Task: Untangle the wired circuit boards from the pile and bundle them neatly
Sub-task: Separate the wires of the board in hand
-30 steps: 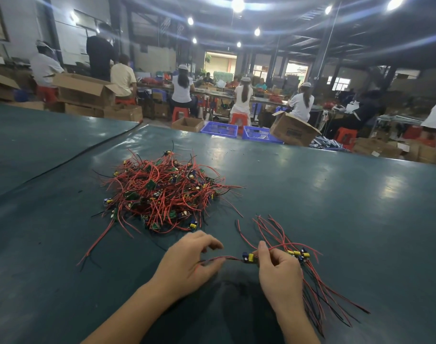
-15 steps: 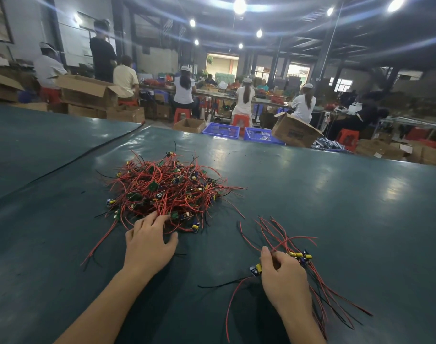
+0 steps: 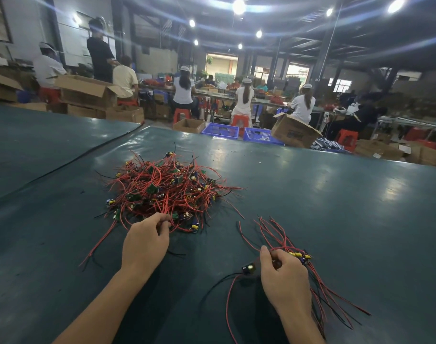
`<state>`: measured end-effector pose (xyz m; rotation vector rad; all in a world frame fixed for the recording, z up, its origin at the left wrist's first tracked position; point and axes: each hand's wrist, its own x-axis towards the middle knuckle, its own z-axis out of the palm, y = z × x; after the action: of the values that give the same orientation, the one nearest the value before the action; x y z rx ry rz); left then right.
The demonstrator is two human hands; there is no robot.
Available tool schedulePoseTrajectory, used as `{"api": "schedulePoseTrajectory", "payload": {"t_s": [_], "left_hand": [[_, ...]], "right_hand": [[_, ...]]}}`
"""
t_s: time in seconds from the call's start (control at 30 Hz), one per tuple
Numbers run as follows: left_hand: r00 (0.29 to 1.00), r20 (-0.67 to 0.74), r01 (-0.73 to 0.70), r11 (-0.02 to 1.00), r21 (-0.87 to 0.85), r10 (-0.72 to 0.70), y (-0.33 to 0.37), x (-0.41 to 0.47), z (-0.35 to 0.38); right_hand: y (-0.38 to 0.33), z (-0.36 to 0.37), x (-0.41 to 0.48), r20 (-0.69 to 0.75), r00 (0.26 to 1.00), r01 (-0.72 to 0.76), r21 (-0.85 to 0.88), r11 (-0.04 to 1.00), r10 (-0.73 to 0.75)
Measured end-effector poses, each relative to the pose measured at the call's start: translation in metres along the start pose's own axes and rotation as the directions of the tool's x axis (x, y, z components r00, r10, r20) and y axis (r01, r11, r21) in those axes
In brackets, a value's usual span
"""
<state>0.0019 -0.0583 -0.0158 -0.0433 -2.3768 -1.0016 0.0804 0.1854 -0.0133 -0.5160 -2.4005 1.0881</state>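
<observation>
Honestly I was barely into this one. The big pile of wired boards sat on the tabletop about as knotted as it gets, red leads looping everywhere with a few black ones poking out. By my guess most of the job was in there.

All I had to show for it was a small bundle over on the right. It was just a handful of boards, with leads fanning out toward the pile and back toward me, so not what I'd call neat. One more board lay just beside my right hand, on its left. Its red and black leads trailed back across the tabletop, not lined up with the rest as far as I could tell.

My left hand was at the near edge of the pile, fingers curled in and pinching some red wire, with the bulk of the heap just beyond my knuckles. I couldn't tell which board that wire belonged to. My right hand was clenched round the bundle at the board end, with yellow and blue parts peeking out past my fingers. Pile and bundle were apart, with bare tabletop between them.

So teasing the next one loose, adding it, and all the actual tidying were yet to do, I reckon
</observation>
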Motion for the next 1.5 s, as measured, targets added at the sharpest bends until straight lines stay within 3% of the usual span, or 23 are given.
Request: {"api": "schedulePoseTrajectory", "payload": {"t_s": [0.27,0.43,0.57,0.67,0.77,0.87,0.97,1.03,1.17,1.23,1.37,1.5], "left_hand": [[1.000,0.031,0.003,0.999,-0.035,-0.002,0.007,-0.004,0.000],[0.980,0.024,-0.197,0.976,-0.096,0.200,0.029,-0.015,-0.005],[0.889,0.115,-0.415,0.887,-0.200,0.442,0.053,-0.035,-0.005],[0.800,0.156,-0.540,0.809,-0.232,0.579,0.067,-0.046,-0.003],[0.744,0.169,-0.605,0.758,-0.243,0.647,0.074,-0.053,-0.001],[0.721,0.173,-0.612,0.734,-0.293,0.671,0.075,-0.055,0.001],[0.725,0.178,-0.581,0.730,-0.360,0.665,0.074,-0.056,0.002],[0.757,0.208,-0.482,0.744,-0.462,0.619,0.073,-0.058,0.003],[0.895,0.255,-0.194,0.834,-0.517,0.366,0.068,-0.053,0.012],[0.919,0.314,-0.062,0.874,-0.482,0.238,0.063,-0.047,0.018],[0.857,0.496,0.084,0.912,-0.400,0.138,0.052,-0.044,0.027],[0.812,0.516,-0.013,0.894,-0.449,0.271,0.046,-0.046,0.027]], "right_hand": [[-0.004,0.001,-0.002,0.003,0.997,0.075,0.116,0.990,-0.076],[0.000,0.004,0.000,0.053,0.987,0.140,0.195,0.971,-0.153],[-0.006,0.012,-0.007,0.140,0.950,0.222,0.327,0.919,-0.279],[-0.008,0.019,-0.011,0.242,0.911,0.204,0.440,0.875,-0.334],[-0.003,0.023,-0.015,0.350,0.846,0.215,0.465,0.859,-0.402],[-0.006,0.026,-0.018,0.282,0.838,0.315,0.448,0.837,-0.467],[-0.009,0.024,-0.017,0.205,0.856,0.366,0.408,0.836,-0.475],[-0.009,0.022,-0.015,0.190,0.873,0.354,0.388,0.851,-0.450],[-0.013,0.018,-0.014,0.118,0.911,0.312,0.425,0.850,-0.394],[-0.016,0.018,-0.016,0.106,0.918,0.295,0.463,0.836,-0.382],[-0.020,0.017,-0.019,0.127,0.924,0.218,0.599,0.770,-0.361],[-0.024,0.013,-0.021,0.144,0.911,0.184,0.698,0.692,-0.386]]}}
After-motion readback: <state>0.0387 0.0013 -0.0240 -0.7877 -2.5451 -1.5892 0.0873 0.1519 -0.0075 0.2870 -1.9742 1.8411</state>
